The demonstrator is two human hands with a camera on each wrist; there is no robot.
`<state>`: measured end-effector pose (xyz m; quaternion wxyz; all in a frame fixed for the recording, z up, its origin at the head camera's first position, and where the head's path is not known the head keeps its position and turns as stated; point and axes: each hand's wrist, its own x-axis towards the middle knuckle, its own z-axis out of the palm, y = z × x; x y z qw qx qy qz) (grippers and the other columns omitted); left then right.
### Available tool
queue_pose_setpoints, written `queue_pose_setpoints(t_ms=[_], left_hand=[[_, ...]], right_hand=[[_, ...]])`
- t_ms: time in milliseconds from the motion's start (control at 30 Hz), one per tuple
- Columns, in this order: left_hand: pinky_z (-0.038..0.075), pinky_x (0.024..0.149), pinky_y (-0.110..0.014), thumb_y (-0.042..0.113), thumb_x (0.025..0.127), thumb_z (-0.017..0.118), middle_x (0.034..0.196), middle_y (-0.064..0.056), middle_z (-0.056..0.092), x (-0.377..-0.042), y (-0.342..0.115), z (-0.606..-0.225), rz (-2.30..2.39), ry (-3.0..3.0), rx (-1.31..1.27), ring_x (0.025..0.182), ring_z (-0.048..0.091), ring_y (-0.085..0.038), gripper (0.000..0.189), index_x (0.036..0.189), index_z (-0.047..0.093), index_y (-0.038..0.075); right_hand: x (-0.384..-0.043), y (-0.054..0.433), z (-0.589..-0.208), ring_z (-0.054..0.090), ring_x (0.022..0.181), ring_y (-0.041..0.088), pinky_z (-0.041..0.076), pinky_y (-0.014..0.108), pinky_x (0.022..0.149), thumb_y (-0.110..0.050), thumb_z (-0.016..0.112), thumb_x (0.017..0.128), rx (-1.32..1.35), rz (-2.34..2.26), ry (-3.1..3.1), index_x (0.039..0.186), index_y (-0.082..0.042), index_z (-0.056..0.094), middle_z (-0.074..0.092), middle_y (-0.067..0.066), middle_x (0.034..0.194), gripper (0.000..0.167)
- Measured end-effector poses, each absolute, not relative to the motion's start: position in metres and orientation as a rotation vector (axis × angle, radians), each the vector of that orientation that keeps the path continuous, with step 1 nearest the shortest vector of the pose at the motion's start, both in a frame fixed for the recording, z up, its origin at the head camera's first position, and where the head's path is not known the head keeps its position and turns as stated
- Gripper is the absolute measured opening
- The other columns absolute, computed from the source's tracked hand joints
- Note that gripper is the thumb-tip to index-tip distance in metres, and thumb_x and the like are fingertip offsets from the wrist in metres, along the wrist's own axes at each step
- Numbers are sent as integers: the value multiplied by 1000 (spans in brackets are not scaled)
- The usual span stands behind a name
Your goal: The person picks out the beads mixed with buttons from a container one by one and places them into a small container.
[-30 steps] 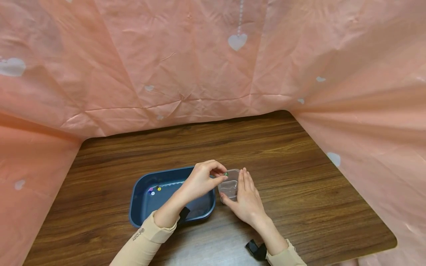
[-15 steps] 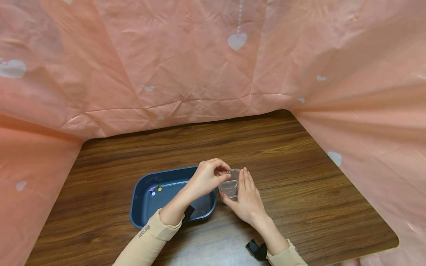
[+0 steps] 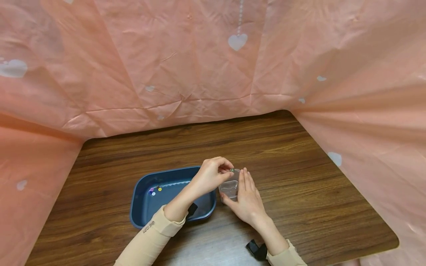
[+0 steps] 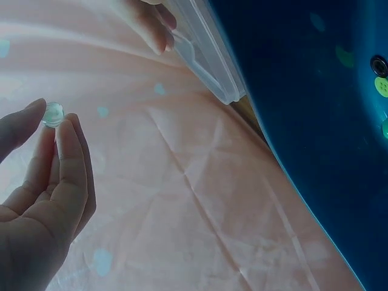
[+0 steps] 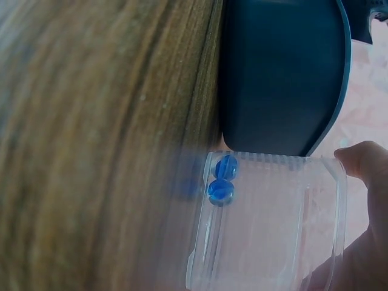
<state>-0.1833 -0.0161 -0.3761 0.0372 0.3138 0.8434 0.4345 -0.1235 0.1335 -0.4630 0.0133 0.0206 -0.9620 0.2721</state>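
A glassy marble (image 4: 53,114) sits raised near the clear container (image 5: 260,224), pinched by the left hand (image 3: 211,173) — two blue marbles (image 5: 221,191) lie inside. The right hand (image 3: 246,207) (fingers straight, thumb apart) touches the container; beside it, a blue tub (image 3: 132,201) rests on the surface (image 3: 306,192).

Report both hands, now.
Left hand: closed, pinching a small, round, translucent greenish marble.
Right hand: open, resting against a clear, round-cornered plastic container.
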Motion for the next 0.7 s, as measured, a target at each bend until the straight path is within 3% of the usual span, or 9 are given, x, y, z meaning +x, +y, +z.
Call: queue_pose_setpoints(t_ms=[700], left_hand=[[56,74,-21,5,89,70,103,-11,68,-187,-12,-376,1343,2615,925,88,68,-22,14,102,69,0]], right_hand=[[-123,134,-462,10,148,38,27,62,111,-56,60,89,61,850,-2986,152,9,11,9,26,160,103]])
